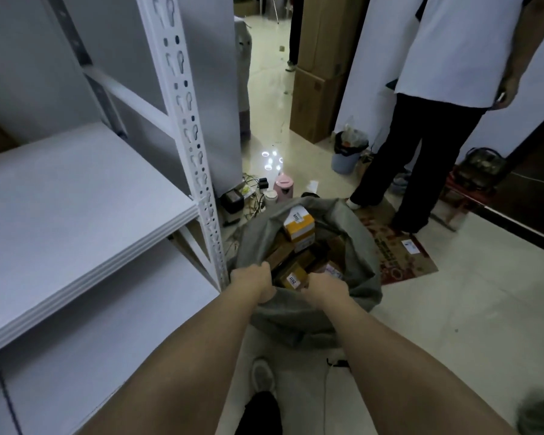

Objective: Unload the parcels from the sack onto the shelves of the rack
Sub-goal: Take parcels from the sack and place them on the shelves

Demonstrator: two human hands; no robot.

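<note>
1. I have both hands at the near rim of the sack (299,312): the left hand (254,282) is curled shut on a fold of the grey cloth, and the right hand (325,285) reaches into the mouth beside a small brown parcel (292,277). I cannot tell whether its fingers have closed on that parcel.
2. The sack stands on the floor just beside the front corner post of the rack (186,120), its mouth open toward me.
3. The cloth looks soft and limp, so I judge it will slump unless one hand holds the rim up.
4. The parcels look like small stiff cardboard boxes, probably light; I would take each by its two opposite sides.
5. They are brown and yellow, with white number labels; a yellow and white box (299,226) sits highest, at the far side.
6. The shelf (76,196) is white and bare.
</note>
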